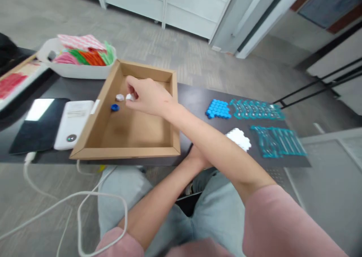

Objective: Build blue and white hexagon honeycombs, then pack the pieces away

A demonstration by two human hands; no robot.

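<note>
My right hand (148, 95) reaches over the cardboard box (135, 151), its fingers closed in a pinch on a small white piece (130, 97). Just left of the fingertips, another small white piece (120, 97) lies on the box floor. A small round blue piece, cap-like (114, 107), sits slightly nearer to me. My left hand (199, 157) is at the table's front edge, right of the box. The right forearm crosses above it, and its fingers are hidden.
Right of the box lie a cluster of blue pieces (218, 109), a white cluster (239, 138) and two groups of teal clear parts (257, 110). A white basket (82, 72) of colourful items, a white power bank (74, 123) and a dark tablet (39, 125) are at left. A white cable (79, 221) hangs in front.
</note>
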